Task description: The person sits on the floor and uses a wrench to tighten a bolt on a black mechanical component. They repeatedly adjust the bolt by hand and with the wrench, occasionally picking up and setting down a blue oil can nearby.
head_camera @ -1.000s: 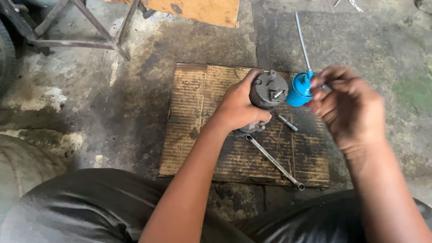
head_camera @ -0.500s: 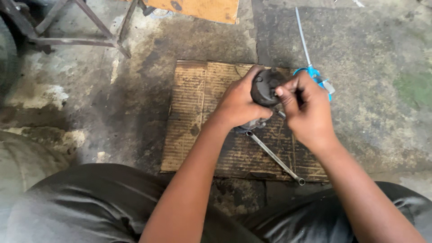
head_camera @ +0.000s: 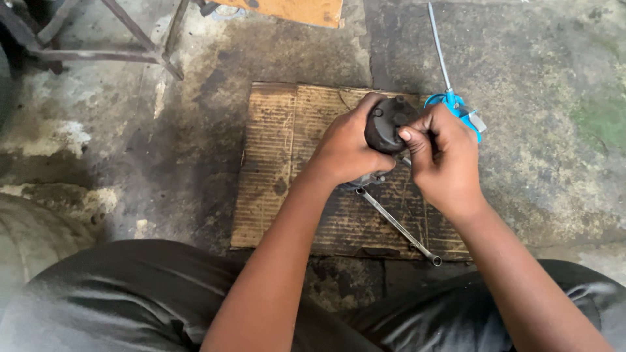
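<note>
— Where was the dark round metal part?

— Up over the cardboard sheet, the left hand wrapped tightly round its side.

— And the right hand?

— Fingers curled against the part's face, thumb pressing on it; a blue air blow gun with a long thin nozzle sat just behind.

— Anything below?

— A long spanner lay on the cardboard, stained concrete floor around.
</note>
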